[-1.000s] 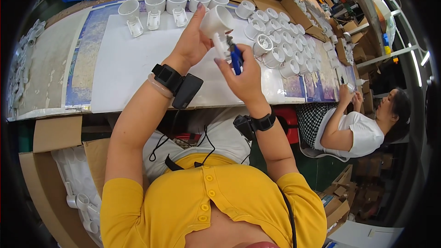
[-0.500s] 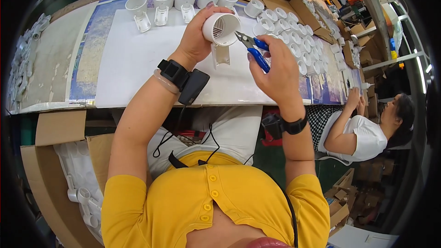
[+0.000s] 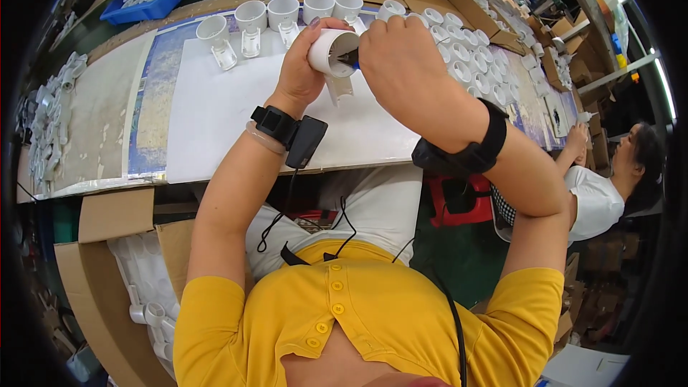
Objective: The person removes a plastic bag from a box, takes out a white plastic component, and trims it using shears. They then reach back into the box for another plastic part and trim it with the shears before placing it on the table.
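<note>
A white plastic cup (image 3: pixel 322 51) with a short bracket-like handle hanging below it is gripped in my left hand (image 3: pixel 297 70), over the white sheet on the table. Its open mouth faces right. My right hand (image 3: pixel 405 64) is closed around blue-handled nippers (image 3: pixel 348 59), whose dark jaws are inside the cup's mouth. The back of that hand hides most of the handles, and the exact spot the tips touch cannot be made out. Behind my hands stands a row of similar white cups (image 3: pixel 251 16), several with their bracket handles toward me.
Many white cups (image 3: pixel 462 72) crowd the table at right, beside cardboard boxes. Loose white parts (image 3: pixel 54 97) are heaped at far left. A blue tray (image 3: pixel 154 6) stands behind. An open carton (image 3: pixel 89 294) is lower left. Another person (image 3: pixel 598 193) sits at right, near a red stool (image 3: pixel 466 208).
The nippers have gone from the cup's rim into its mouth. My right hand has turned over and moved left, its elbow swinging outward. The cup has shifted slightly left and down.
</note>
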Tool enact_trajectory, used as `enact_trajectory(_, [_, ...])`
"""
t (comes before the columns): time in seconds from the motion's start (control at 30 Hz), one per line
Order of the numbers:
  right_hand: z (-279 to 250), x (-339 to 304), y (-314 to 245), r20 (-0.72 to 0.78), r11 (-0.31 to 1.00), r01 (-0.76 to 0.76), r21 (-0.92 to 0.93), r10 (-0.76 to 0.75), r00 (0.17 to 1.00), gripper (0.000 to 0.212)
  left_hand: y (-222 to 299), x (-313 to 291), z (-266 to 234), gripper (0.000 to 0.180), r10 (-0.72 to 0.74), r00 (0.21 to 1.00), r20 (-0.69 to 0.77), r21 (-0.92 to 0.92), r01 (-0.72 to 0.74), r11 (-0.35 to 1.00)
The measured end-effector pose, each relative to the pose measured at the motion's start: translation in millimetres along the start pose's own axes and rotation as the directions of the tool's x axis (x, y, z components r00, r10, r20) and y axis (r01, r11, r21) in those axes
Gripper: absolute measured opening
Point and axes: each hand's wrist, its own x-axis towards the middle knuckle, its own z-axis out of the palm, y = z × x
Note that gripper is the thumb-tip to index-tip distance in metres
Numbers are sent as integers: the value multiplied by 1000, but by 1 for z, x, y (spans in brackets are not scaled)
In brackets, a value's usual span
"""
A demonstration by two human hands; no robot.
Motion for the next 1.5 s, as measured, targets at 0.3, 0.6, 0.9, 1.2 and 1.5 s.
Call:
enact_trajectory(0.3, [-7,19,8,66,974,92,206,-107,992,7,5,-1,-1,33,27,992,-126,48,-21,999])
enact_trajectory(0.6, [1,33,6,32,942,103,320,-120,992,7,3,0,-4,31,67,983,-170,65,-56,996])
enact_trajectory(0.9, [-9,54,4,267,977,104,189,-153,952,25,2,4,-9,31,80,971,-227,31,-75,997])
enact_trajectory(1.2, [-14,54,8,341,968,84,236,-164,926,13,3,3,-9,35,73,965,-251,56,-61,997])
enact_trajectory(1.5, [-11,47,6,265,951,108,290,-188,946,13,3,3,-8,34,94,950,-298,83,-72,994])
